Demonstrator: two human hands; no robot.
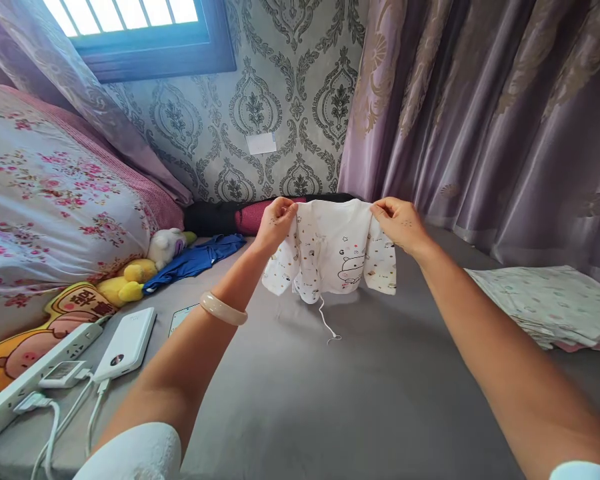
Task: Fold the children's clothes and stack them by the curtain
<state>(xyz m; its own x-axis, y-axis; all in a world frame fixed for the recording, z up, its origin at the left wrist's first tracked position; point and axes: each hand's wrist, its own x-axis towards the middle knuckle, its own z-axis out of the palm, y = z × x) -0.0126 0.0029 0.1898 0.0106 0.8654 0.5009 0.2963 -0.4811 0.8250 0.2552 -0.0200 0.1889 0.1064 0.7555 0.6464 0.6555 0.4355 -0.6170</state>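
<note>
A small white baby shirt (337, 240) hangs spread between my two hands above the grey bed sheet (305, 400). It has patterned sleeves and a cartoon animal print on its front. My left hand (279, 220) pinches its left shoulder; my right hand (397, 220) pinches the right shoulder. From the lower hem a thin white tie string (325, 320) dangles, its end at or just above the sheet. The bracelet (223, 310) is on my left forearm.
At left lie a power strip (40, 370), a white power bank (126, 343) with cables, a partly hidden phone (180, 317), plush toys (135, 273) and blue cloth (197, 260). Folded patterned cloths (555, 303) lie at right. Floral bedding (65, 180) is piled at the left; curtains (480, 120) hang behind.
</note>
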